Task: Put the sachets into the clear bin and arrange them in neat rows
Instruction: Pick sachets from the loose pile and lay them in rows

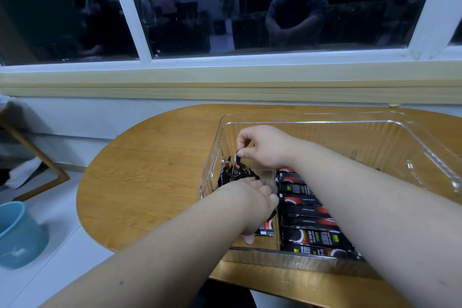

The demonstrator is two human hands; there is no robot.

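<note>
Both hands reach into a clear bin [425, 142] on a wooden table [150, 157]. The right hand [262, 145], at 12 o'clock, pinches the top edge of an upright black sachet [237, 160]. The left hand [255, 197] presses down on loose sachets [266, 229] at the bin's 9 o'clock side, its grasp hidden. A flat row of sachets [310, 222] fills the 6 o'clock area

Office-like room: wooden table [150, 170], window [250, 7].
</note>
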